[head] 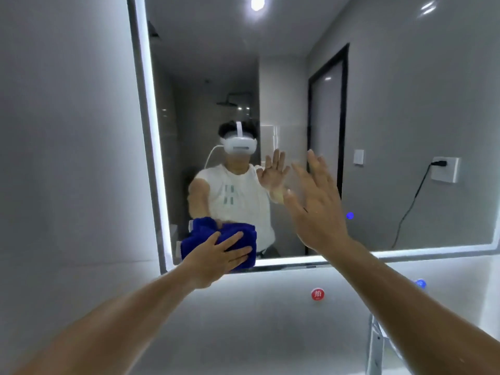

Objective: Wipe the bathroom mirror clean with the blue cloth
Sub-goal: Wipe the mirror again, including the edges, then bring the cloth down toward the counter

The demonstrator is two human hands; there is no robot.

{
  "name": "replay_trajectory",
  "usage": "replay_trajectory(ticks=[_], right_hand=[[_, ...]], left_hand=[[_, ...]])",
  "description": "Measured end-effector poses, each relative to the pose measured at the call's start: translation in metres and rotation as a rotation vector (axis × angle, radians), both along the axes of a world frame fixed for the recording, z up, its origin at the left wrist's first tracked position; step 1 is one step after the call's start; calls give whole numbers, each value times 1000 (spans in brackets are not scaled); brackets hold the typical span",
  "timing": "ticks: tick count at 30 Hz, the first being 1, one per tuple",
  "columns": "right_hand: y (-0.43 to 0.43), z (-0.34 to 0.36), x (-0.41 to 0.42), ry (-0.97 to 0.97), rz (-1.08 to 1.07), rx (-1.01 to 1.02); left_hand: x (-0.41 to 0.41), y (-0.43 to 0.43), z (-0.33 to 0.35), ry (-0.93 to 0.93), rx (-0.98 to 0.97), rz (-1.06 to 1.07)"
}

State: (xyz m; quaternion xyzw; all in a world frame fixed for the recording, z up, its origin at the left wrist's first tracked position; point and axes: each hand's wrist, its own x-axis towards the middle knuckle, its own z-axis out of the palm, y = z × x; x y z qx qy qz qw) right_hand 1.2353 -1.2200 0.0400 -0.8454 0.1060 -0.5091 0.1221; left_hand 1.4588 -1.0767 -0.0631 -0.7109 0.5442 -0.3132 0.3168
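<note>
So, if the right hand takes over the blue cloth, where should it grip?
Probably the bunched upper-right edge of the blue cloth, coming from the right: the left hand presses flat over its lower middle, and the right hand is open on that side.

The bunched blue cloth (193, 243) was pressed on the light-edged mirror (378, 117), near its 7 o'clock corner.

The room is dim and grey – cold white light comes from the glowing border (151, 131) of the mirror (392, 104) and one reflected ceiling lamp (257, 2). The focus is soft, the right hand (316, 207) is slightly blurred, and straight edges bend outward.
</note>
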Motion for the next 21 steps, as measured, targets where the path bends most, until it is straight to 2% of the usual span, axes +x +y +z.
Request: replay_trajectory(ticks=[5,9,11,14,17,19,21], right_hand=[[13,-29,-18,64,25,22],[18,-48,-25,82,85,26],[22,-61,-26,85,127,10],[23,-87,-25,157,156,77],[20,-111,-26,262,164,198],[20,-126,-31,328,196,298],[21,-136,-38,387,243,451]], left_hand=[[-25,30,-77,122,221,220],[-45,50,-96,249,147,298],[-57,54,-101,391,-38,342],[-80,50,-95,745,-510,382],[-107,42,-81,1009,-937,357],[-127,38,-77,1099,-1042,322],[-149,36,-75,1125,-1062,278]])
